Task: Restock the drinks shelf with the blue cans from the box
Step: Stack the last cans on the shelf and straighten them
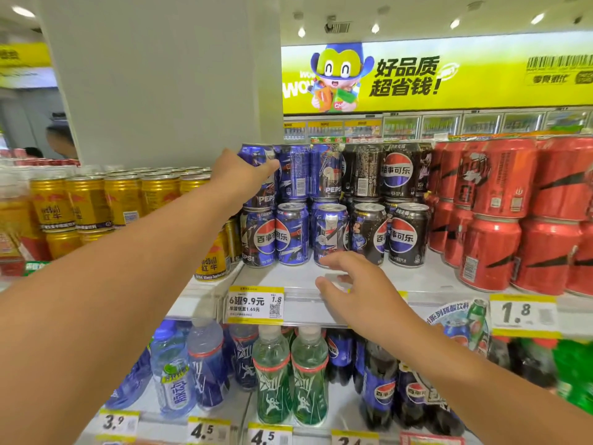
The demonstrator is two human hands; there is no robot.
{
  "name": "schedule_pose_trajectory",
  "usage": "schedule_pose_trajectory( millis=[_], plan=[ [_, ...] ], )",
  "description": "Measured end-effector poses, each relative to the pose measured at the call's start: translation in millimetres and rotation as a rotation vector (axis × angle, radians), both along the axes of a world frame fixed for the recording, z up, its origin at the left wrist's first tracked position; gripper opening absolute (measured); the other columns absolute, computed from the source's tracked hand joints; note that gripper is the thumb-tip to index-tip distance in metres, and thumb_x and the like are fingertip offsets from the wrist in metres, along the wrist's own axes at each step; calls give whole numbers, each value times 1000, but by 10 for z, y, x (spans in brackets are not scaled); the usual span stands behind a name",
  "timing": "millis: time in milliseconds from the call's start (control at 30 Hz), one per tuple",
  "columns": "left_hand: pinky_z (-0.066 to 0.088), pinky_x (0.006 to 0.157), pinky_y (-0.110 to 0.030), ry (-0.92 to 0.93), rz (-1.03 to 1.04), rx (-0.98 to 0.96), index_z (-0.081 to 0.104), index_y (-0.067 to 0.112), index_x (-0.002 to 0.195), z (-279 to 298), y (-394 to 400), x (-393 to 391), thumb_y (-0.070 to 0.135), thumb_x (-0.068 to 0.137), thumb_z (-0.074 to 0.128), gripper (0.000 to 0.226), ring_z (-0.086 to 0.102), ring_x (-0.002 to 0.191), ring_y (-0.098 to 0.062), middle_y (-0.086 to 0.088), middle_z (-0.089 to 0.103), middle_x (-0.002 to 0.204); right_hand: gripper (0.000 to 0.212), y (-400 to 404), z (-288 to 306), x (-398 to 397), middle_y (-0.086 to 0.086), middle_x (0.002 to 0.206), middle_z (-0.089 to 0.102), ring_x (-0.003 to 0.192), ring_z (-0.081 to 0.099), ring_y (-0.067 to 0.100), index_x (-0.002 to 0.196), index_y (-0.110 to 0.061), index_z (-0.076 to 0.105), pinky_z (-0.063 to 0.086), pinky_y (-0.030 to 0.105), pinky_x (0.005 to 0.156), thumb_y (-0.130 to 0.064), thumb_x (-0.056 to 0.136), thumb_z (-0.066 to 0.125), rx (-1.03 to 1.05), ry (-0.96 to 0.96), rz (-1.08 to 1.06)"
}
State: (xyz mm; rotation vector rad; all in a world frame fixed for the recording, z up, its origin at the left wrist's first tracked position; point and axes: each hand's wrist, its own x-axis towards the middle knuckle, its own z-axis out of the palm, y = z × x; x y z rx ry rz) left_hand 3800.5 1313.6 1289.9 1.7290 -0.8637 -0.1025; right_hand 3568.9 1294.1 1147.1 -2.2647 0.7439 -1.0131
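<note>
Blue Pepsi cans stand two tiers high on the white drinks shelf (288, 281). My left hand (239, 176) reaches up and wraps the leftmost upper blue can (256, 175), fingers around its side. More blue cans fill the upper row (295, 171) and the lower row (292, 234). My right hand (356, 290) hovers over the shelf's front edge with fingers spread, holding nothing, just in front of a lower blue can (330, 234). The box is out of view.
Black Pepsi cans (398, 203) stand right of the blue ones, then red cans (500, 213). Gold Red Bull cans (106, 200) fill the left. Bottles (272, 377) crowd the shelf below. Price tags (255, 305) line the shelf edges. A white pillar (160, 75) rises behind.
</note>
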Motion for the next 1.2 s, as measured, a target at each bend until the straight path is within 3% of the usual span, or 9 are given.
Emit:
schedule_pose_trajectory(
  millis=[167, 367, 433, 533, 667, 767, 867, 1033, 1200],
  plan=[
    [61, 74, -38, 73, 19, -99, 62, 14, 120, -31, -5, -43, 52, 79, 79, 58, 70, 91, -23, -5, 71, 111, 37, -14, 44, 51, -16, 129, 50, 101, 52, -4, 132, -26, 57, 39, 3, 77, -34, 96, 62, -15, 71, -16],
    [59, 87, -43, -32, 13, -93, 43, 10, 141, -40, 152, -118, 44, 85, 78, 74, 62, 101, -24, -5, 58, 123, 41, -38, 89, 113, -7, 136, 53, 105, 51, -1, 134, -23, 56, 37, 14, 88, -36, 96, 62, -64, 146, -51],
    [55, 83, -39, -90, -21, -79, 47, 13, 136, -93, 260, -171, 45, 84, 78, 69, 58, 98, -21, 2, 56, 114, 45, -22, 108, 124, -7, 139, 52, 106, 50, -1, 138, -23, 53, 35, 15, 88, -39, 96, 60, -102, 200, -56],
    [46, 75, -28, -210, -91, -44, 54, 23, 129, -238, 465, -223, 44, 88, 75, 51, 58, 97, -13, 17, 55, 99, 52, 8, 135, 153, -3, 144, 50, 126, 49, 9, 143, -21, 49, 34, 19, 97, -45, 97, 55, -183, 277, -75],
    [43, 86, -27, -316, -209, 69, 49, 30, 144, -446, 728, -177, 50, 90, 70, 61, 57, 110, -8, 15, 61, 126, 65, 86, 184, 204, -3, 156, 38, 144, 32, 14, 152, -22, 36, 26, 30, 115, -55, 98, 48, -220, 401, -85],
    [39, 106, -31, -495, -204, 240, 32, 24, 158, -595, 907, -101, 60, 92, 59, 80, 47, 138, -17, 4, 45, 157, 73, 176, 184, 215, -5, 164, 21, 151, 13, 12, 158, -22, 24, 16, 31, 119, -60, 98, 41, -260, 526, -64],
    [34, 109, -30, -596, -253, 307, 32, 23, 157, -728, 1095, -82, 61, 95, 53, 76, 38, 145, -19, 1, 38, 161, 76, 264, 166, 218, -6, 167, 10, 153, 2, 12, 159, -22, 17, 9, 34, 121, -63, 98, 36, -296, 620, -80],
    [30, 115, -30, -628, -295, 342, 30, 22, 158, -842, 1353, -219, 59, 95, 54, 77, 35, 148, -19, -1, 35, 163, 76, 420, 137, 110, -3, 167, 8, 154, 0, 15, 160, -22, 14, 8, 37, 122, -63, 99, 33, -329, 650, -116],
    [20, 123, -36, -760, -266, 426, 26, 25, 160, -1116, 1638, -500, 61, 95, 51, 79, 19, 154, -17, 0, 23, 168, 74, 630, -71, -229, 1, 168, 4, 154, -2, 19, 160, -22, 15, 9, 39, 123, -61, 100, 33, -421, 665, -84]
  ],
)
